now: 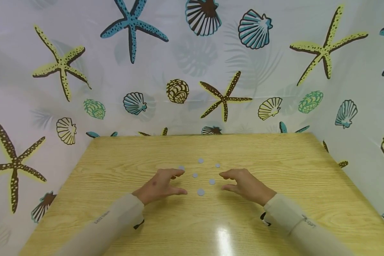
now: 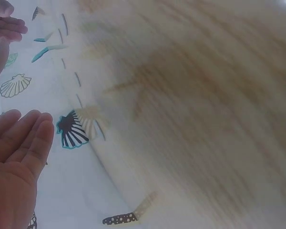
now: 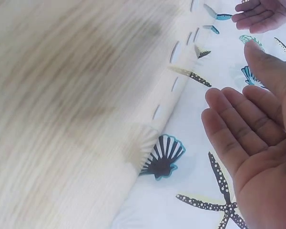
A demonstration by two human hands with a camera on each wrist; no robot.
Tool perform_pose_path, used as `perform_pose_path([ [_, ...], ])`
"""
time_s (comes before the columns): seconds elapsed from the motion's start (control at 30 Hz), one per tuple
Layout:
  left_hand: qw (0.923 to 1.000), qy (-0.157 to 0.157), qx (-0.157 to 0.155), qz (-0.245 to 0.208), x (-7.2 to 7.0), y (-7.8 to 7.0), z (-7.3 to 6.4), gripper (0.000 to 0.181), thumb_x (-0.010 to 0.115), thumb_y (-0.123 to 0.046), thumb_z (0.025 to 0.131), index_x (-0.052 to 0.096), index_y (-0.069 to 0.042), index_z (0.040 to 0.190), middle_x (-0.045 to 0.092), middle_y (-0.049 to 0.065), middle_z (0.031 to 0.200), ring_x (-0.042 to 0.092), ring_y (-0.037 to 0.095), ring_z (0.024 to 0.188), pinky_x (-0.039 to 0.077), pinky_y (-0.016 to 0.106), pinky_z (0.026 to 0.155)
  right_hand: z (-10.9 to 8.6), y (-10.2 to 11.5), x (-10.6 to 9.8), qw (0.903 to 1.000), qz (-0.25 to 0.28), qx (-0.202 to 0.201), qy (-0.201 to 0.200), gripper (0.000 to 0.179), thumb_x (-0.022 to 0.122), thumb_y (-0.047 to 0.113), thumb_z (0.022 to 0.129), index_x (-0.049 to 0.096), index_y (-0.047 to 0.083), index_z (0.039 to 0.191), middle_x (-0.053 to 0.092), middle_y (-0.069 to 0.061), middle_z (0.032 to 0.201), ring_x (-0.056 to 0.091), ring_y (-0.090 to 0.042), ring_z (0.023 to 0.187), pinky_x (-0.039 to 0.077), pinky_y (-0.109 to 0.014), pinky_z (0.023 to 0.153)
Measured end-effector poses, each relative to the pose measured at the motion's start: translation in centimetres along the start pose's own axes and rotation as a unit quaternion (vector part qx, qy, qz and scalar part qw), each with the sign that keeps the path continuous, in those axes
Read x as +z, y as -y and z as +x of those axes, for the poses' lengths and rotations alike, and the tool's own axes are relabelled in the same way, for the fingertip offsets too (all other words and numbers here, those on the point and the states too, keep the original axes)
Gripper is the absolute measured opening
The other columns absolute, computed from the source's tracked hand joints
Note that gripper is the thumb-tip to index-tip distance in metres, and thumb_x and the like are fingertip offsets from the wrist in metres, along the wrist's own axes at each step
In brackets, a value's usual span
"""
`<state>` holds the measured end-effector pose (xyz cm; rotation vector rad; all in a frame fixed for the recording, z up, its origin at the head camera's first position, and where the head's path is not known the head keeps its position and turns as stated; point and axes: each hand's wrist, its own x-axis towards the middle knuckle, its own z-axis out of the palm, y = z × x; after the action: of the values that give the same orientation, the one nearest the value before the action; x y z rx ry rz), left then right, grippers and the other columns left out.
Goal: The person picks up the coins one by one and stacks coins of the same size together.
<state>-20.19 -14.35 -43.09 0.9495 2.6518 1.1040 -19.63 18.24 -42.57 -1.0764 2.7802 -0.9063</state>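
Several small flat grey discs (image 1: 200, 192), round like coins, lie spread on the wooden table (image 1: 115, 156) between the two hands. My left hand (image 1: 163, 184) is to their left, fingers stretched toward the right and thumb apart. Its fingertips are closest to the far-left disc (image 1: 181, 168), which they partly overlap in the head view. On the opposite side, my right hand (image 1: 245, 185) points left, nearest to a disc (image 1: 212, 181) in front of its thumb. Both wrist views show the fingers extended and the palms holding nothing.
A white cloth (image 1: 160, 117) printed with starfish and shells rises behind the table and along both its sides. Light reflects in a bright glare (image 1: 224, 240) on the table's near part. Long light sleeves cover both forearms.
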Motion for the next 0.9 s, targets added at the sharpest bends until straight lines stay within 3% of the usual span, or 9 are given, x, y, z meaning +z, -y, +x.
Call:
perform_pose_path([
  [0.57, 0.9994, -0.010, 0.017, -0.030, 2.1, 0.2, 1.5, 0.051, 0.082, -0.023, 0.084, 0.066, 0.004, 0.124, 0.067, 0.018, 0.124, 0.066, 0.032, 0.110, 0.054, 0.041, 0.093, 1.7, 0.7, 2.6, 0.9983, 0.056, -0.007, 0.012, 0.035, 0.073, 0.011, 0.091, 0.067, -0.006, 0.122, 0.068, -0.020, 0.120, 0.067, -0.033, 0.107, 0.055, -0.044, 0.089],
  [0.9, 0.9989, -0.010, 0.004, -0.045, 2.9, 0.0, 1.7, 0.050, 0.083, -0.022, 0.082, 0.068, 0.003, 0.122, 0.069, 0.017, 0.121, 0.067, 0.028, 0.106, 0.054, 0.038, 0.091, 2.1, 1.0, 3.1, 0.9972, 0.072, 0.003, 0.020, 0.037, 0.072, 0.011, 0.092, 0.065, -0.008, 0.123, 0.068, -0.021, 0.120, 0.067, -0.035, 0.106, 0.055, -0.045, 0.088],
])
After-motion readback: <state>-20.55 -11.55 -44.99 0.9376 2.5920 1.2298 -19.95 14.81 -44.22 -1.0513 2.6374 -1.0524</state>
